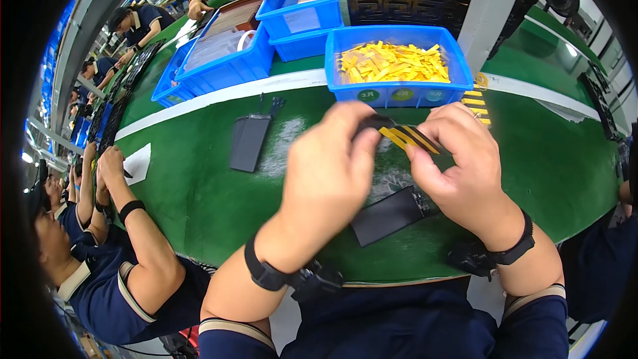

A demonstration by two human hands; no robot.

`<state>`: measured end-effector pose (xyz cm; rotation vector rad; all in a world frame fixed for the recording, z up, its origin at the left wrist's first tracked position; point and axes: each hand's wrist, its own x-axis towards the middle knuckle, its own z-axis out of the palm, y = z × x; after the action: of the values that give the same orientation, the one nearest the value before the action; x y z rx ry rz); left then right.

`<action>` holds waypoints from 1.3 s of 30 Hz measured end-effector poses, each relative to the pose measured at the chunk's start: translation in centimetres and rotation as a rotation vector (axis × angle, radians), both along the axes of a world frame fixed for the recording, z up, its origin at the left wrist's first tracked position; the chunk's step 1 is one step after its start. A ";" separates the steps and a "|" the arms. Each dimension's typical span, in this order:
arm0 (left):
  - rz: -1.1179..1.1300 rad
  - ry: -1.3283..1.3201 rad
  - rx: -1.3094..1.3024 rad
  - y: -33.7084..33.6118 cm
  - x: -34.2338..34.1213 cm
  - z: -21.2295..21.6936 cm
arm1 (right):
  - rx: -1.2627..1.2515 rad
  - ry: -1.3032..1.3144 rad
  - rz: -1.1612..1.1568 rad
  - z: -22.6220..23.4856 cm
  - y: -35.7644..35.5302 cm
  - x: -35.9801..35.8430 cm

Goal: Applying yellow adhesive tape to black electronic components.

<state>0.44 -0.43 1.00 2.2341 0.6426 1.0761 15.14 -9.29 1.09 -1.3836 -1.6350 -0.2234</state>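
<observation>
Centre of frame: the left hand (329, 173) and right hand (465, 166) meet above the green worktop (212, 193), fingers of both pinching one yellow-and-black striped strip (407, 136) — each hand grips an end, apparently so the strip stays taut. Just below lies a flat black panel (392, 215); a second black panel (249, 143) sits to the left. Behind, at upper centre, a blue bin (399, 93) holds loose yellow strips (392, 63) — within easy reach.

Round stickers (401, 95), two green and one blue, along the front wall of the blue bin (345, 96). White rectangular label (302, 20) on the farther blue bin (332, 8).
</observation>
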 end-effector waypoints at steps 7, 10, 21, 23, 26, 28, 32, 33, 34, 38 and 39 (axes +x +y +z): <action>0.534 0.423 -0.024 10.3 -6.8 0.5 | -0.236 0.223 -0.005 0.4 -0.1 0.0; 0.560 0.422 0.380 8.9 -5.6 0.1 | -0.298 0.293 0.025 -0.2 0.2 0.3; -0.341 -0.011 -0.477 1.6 -0.8 0.5 | -0.244 0.385 0.138 -0.7 0.6 0.5; -0.405 -0.056 -0.769 2.1 -0.8 0.4 | -0.202 0.388 0.140 -0.5 0.4 0.5; -0.232 0.045 -0.722 3.7 -1.1 -0.7 | -0.131 0.474 0.050 -0.1 0.3 0.7; 0.031 0.560 -0.182 4.8 -1.1 -1.9 | -0.138 0.672 0.057 -0.6 0.5 1.0; -0.024 0.383 0.173 2.0 -0.1 -1.6 | -0.157 0.506 0.034 -0.5 0.4 0.9; -0.145 0.444 0.124 0.5 0.0 -1.1 | -0.160 0.479 0.041 -0.6 0.5 0.8; -0.262 0.504 0.075 -1.1 -0.1 -0.7 | -0.163 0.451 0.052 -0.5 0.6 0.8; -0.326 0.554 0.122 -2.6 -0.1 -1.2 | -0.229 0.450 0.072 -0.2 0.3 0.7; -0.327 0.552 0.123 -2.3 0.0 -1.3 | -0.228 0.448 0.071 -0.2 0.3 0.7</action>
<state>0.44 -2.76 -0.30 2.6464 0.4055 0.3411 15.83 -9.03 0.86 -1.4174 -1.3556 0.3061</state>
